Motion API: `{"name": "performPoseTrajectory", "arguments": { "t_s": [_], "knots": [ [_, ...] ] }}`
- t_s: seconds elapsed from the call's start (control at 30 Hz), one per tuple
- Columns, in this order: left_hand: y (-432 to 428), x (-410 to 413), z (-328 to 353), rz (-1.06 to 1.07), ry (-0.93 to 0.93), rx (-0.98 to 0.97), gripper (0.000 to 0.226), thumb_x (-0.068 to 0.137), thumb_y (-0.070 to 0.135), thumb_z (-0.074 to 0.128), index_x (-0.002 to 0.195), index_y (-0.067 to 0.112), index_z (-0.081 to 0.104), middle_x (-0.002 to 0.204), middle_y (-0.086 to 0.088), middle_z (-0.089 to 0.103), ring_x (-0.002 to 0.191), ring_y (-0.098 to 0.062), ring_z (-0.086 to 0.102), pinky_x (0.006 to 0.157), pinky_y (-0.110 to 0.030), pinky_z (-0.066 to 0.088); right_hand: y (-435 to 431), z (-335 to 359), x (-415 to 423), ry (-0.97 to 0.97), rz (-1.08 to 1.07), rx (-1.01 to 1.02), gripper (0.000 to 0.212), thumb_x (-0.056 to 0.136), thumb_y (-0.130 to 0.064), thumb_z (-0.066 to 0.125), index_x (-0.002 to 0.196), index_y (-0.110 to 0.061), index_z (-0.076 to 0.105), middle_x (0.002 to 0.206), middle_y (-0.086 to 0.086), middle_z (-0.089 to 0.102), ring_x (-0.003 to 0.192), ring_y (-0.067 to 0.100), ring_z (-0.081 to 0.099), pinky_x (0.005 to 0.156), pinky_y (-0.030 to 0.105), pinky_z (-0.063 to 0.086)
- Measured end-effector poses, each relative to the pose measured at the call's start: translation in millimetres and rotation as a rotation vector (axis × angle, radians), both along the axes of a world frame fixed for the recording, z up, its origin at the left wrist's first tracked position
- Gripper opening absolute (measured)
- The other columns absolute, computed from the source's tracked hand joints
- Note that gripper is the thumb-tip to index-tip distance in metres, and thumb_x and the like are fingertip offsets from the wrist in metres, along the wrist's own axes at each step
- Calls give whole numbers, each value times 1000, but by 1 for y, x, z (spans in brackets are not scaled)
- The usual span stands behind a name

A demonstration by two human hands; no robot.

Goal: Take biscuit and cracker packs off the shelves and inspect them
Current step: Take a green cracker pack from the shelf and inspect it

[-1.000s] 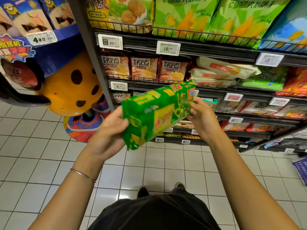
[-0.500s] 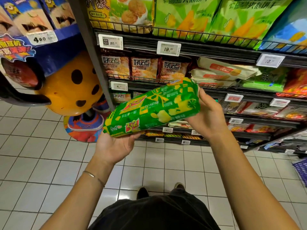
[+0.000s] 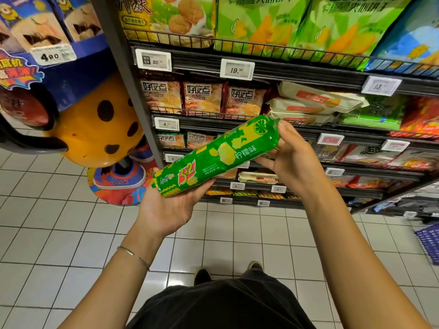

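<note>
A long green and yellow cracker pack (image 3: 215, 156) with lemon pictures lies slanted in front of the shelves, its printed front facing me. My left hand (image 3: 169, 210) cups its lower left end from below, palm up. My right hand (image 3: 291, 157) grips the upper right end, fingers wrapped around the crimped seal. Behind the pack stands the dark metal shelf rack (image 3: 273, 72) full of biscuit packs, with dark red packs (image 3: 203, 98) and cream flat packs (image 3: 313, 100) on the level just above my hands.
Large green bags (image 3: 259, 22) fill the top shelf behind a wire rail. White price tags (image 3: 237, 69) line the shelf edges. At left stands an orange spotted cartoon display figure (image 3: 95, 129) under a blue stand. White tiled floor (image 3: 59, 233) lies below, with my shoes visible.
The pack has been turned from its side to its printed front. My left hand went from gripping its side to supporting it from underneath; the pack sank slightly.
</note>
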State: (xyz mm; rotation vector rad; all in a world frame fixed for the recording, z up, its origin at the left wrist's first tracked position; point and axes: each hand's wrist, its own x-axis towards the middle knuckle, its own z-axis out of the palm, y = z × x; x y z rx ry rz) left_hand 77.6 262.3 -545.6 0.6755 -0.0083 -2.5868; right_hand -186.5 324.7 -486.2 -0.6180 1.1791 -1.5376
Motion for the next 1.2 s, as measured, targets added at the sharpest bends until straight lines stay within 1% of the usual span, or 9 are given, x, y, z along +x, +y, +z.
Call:
{"name": "performPoseTrajectory", "arguments": {
  "t_s": [0.1, 0.2, 0.37, 0.47, 0.63, 0.73, 0.87, 1.03, 1.2],
  "knots": [
    [-5, 2, 4, -27, -23, -49, 78, 93, 72, 51, 144, 14, 64, 151, -20, 57, 124, -48, 65, 57, -35, 66, 6, -5, -6, -89, 9, 55, 54, 102, -43, 54, 144, -8, 55, 141, 20, 62, 129, 38, 60, 100, 53, 55],
    [-8, 4, 7, -78, -41, -126, 85, 91, 78, 48, 149, 18, 59, 154, -20, 54, 130, -51, 60, 60, -35, 67, 10, -13, -9, -134, 9, 82, 56, 103, -46, 51, 141, -6, 57, 136, 18, 65, 123, 34, 63, 93, 47, 57],
    [-8, 6, 8, -149, 29, -185, 70, 104, 65, 40, 153, 16, 52, 163, -20, 43, 149, -50, 39, 95, -33, 57, 13, -24, -10, -193, -70, 176, 43, 88, -49, 61, 114, -17, 72, 126, 14, 71, 111, 32, 69, 81, 43, 61],
    [-6, 5, 9, -161, 34, -166, 60, 104, 48, 42, 150, 13, 55, 162, -24, 42, 149, -50, 39, 94, -31, 58, 14, -32, -9, -183, -142, 279, 31, 94, -42, 55, 106, -21, 74, 120, 14, 75, 108, 33, 73, 80, 46, 62],
    [-4, 5, 3, -177, 11, -143, 59, 104, 47, 45, 149, 11, 56, 162, -25, 41, 150, -49, 38, 99, -34, 56, 18, -38, -9, -186, -131, 348, 38, 98, -47, 51, 114, -23, 75, 126, 13, 74, 109, 33, 74, 87, 46, 62],
    [-8, 7, 1, -165, -68, -206, 59, 102, 48, 46, 147, 12, 59, 160, -24, 45, 147, -48, 43, 126, -52, 31, 25, -40, -15, -279, -81, 278, 54, 98, -52, 55, 134, -15, 68, 133, 15, 70, 118, 35, 69, 95, 50, 58],
    [-11, 9, 0, -97, -180, -324, 57, 93, 59, 58, 136, 23, 71, 148, -18, 61, 121, -43, 69, 92, -50, 61, 34, -36, -16, -319, 49, 218, 58, 86, -52, 68, 129, -14, 73, 137, 17, 67, 123, 38, 66, 94, 56, 58],
    [-9, 9, 8, -26, -174, -376, 72, 70, 51, 88, 134, 23, 72, 148, -18, 61, 123, -42, 67, 92, -52, 59, 39, -39, -17, -155, 74, 182, 62, 82, -22, 70, 142, -13, 57, 135, 16, 68, 118, 36, 68, 101, 60, 53],
    [-11, 11, 7, -12, -153, -459, 88, 69, 49, 92, 146, 18, 62, 154, -21, 54, 136, -48, 55, 95, -56, 59, 41, -40, -18, -68, 43, 148, 63, 77, -5, 66, 139, 0, 54, 132, 23, 63, 121, 40, 61, 108, 63, 47]
  ]
}}
